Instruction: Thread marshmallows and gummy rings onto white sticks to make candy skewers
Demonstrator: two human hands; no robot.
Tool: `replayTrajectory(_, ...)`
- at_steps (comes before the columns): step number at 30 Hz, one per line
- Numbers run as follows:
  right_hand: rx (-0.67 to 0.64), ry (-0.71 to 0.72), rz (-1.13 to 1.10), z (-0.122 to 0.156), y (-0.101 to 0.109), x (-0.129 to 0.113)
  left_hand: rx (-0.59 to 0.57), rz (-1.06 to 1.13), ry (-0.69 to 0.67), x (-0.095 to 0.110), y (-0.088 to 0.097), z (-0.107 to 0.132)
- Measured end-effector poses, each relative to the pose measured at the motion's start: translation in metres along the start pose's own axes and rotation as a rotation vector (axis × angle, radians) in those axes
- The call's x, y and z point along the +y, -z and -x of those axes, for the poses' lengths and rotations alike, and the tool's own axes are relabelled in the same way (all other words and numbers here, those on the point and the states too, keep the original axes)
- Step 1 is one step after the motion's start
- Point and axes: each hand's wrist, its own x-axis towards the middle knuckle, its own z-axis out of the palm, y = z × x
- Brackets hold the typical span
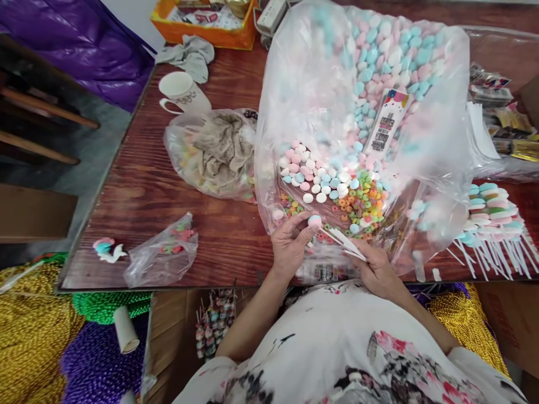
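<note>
My left hand (289, 242) pinches a small pink-and-blue marshmallow (314, 221) between thumb and fingers. Several thin white paper sticks (346, 243) fan out from my right hand (374, 269), and the tip of one reaches the marshmallow; whether it has gone in, I cannot tell. Just beyond my hands, loose pink, white and blue marshmallows (309, 197) lie at the mouth of a big clear plastic bag (307, 84) full of more. Beside them is a heap of small coloured rings (364, 196). Finished-looking marshmallow sticks (490, 210) are stacked at the right.
A white mug (183, 92), a grey cloth (189, 56) and an orange box (206, 33) stand at the back left. A bag with a brown cloth (225, 143) lies nearer. Left of my hands are a small clear bag (164, 252) and the table's edge (101, 185).
</note>
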Motion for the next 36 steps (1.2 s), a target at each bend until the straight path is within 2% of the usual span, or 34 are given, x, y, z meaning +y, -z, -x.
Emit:
replayTrajectory(3,-0.021,0.029,0.017,-0.001,-0.001,-0.001,-0.018,-0.186,-0.164,-0.002,0.005,0.002)
replayTrajectory(7,-0.024,0.047,0.027,-0.002,-0.002,-0.005,-0.110,-0.594,-0.595,0.000,0.010,0.005)
replayTrajectory(10,0.025,0.004,-0.002,-0.003,-0.006,-0.008,-0.191,-0.759,-0.830,0.003,0.014,0.007)
replayTrajectory(15,0.068,-0.052,-0.130,-0.005,-0.024,-0.008,-0.275,-0.903,-1.019,0.007,0.019,0.010)
replayTrajectory(18,0.116,-0.070,-0.232,-0.006,-0.038,-0.003,-0.363,-0.931,-1.102,-0.001,0.014,0.018)
replayTrajectory(20,0.178,-0.110,-0.292,-0.007,-0.043,0.002,-0.426,-0.914,-1.084,-0.010,0.006,0.027)
replayTrajectory(24,0.253,-0.206,-0.368,-0.007,-0.039,0.012,-0.498,-0.838,-0.923,-0.016,0.000,0.034)
replayTrajectory(26,0.298,-0.242,-0.355,-0.005,-0.028,0.017,-0.411,-0.820,-0.870,-0.006,0.008,0.026)
replayTrajectory(29,0.408,-0.280,-0.396,0.002,-0.013,0.025,-0.116,-0.901,-0.789,0.017,0.031,0.004)
replayTrajectory(30,0.437,-0.283,-0.417,0.005,-0.010,0.027,-0.064,-0.934,-0.765,0.023,0.037,-0.004)
replayTrajectory(31,0.457,-0.280,-0.431,0.008,-0.009,0.029,-0.061,-0.963,-0.751,0.028,0.041,-0.011)
replayTrajectory(33,0.480,-0.256,-0.427,0.013,-0.011,0.032,-0.150,-0.990,-0.714,0.030,0.040,-0.019)
replayTrajectory(36,0.496,-0.202,-0.380,0.017,-0.019,0.035,-0.399,-1.029,-0.609,0.019,0.016,-0.023)
